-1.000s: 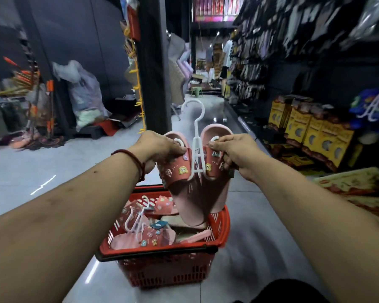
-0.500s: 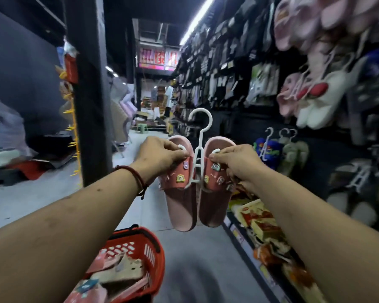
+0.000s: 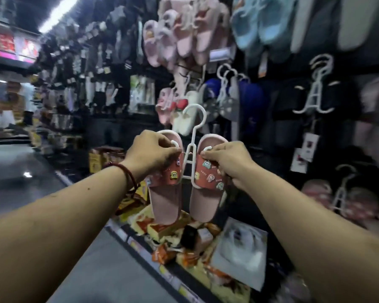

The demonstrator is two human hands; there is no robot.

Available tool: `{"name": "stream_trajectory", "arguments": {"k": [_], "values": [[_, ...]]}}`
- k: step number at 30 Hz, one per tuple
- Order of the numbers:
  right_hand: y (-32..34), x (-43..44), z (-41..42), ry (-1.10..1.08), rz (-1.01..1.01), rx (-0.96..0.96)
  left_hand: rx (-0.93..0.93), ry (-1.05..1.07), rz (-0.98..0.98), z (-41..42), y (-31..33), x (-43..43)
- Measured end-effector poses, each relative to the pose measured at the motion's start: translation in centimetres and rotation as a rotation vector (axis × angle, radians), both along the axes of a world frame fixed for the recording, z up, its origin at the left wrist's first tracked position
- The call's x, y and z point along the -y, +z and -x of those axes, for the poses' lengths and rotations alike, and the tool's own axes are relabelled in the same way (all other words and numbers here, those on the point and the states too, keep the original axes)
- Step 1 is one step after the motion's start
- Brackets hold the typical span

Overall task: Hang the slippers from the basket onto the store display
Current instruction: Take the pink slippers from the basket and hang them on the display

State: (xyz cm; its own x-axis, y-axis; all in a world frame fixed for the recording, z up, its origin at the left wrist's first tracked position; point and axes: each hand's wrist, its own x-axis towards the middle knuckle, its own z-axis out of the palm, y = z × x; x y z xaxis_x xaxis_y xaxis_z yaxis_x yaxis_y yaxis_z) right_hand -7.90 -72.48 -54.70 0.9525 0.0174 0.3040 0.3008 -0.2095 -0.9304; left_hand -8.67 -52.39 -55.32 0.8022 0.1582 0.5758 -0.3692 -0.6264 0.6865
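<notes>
A pair of pink slippers (image 3: 202, 193) with red straps and small charms hangs on a white plastic hanger (image 3: 192, 138), held up in front of the store display (image 3: 282, 119). My left hand (image 3: 153, 153) grips the left slipper at its strap. My right hand (image 3: 228, 160) grips the right slipper's strap. The hanger's hook points up, free of any rail. The basket is out of view.
The dark display wall carries several hung slippers: pink ones (image 3: 184, 33) at top, light blue ones (image 3: 256, 20), navy ones (image 3: 247, 99), and a white pair (image 3: 184, 119) just behind the hook. Boxed goods (image 3: 162, 228) lie on the low shelf below. The aisle floor (image 3: 20, 171) runs left.
My view has swung right and up from the red basket to the display wall. Both hands have carried the slipper pair on its hanger toward the wall, keeping the same grip.
</notes>
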Motion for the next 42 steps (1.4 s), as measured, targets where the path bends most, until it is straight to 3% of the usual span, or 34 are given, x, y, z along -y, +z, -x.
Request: {"name": "stream_trajectory", "arguments": {"k": [10,20,29,42], "values": [[-5.1,14.6,2.7,-0.371,-0.026,-0.023,-0.067,-0.351,0.013,-4.3,-5.1,15.7],[-10.5,25.6,5.3,-0.587,-0.101,-0.107,-0.120,-0.634,-0.015,-6.2,-10.0,28.2],[-11.2,32.2,2.1,-0.691,-0.123,-0.100,-0.233,-0.706,0.024,-11.3,-11.0,36.3],[-13.4,41.6,-10.2,-0.763,-0.082,-0.130,-0.273,-0.626,-0.023,-22.7,-12.6,46.0]]}}
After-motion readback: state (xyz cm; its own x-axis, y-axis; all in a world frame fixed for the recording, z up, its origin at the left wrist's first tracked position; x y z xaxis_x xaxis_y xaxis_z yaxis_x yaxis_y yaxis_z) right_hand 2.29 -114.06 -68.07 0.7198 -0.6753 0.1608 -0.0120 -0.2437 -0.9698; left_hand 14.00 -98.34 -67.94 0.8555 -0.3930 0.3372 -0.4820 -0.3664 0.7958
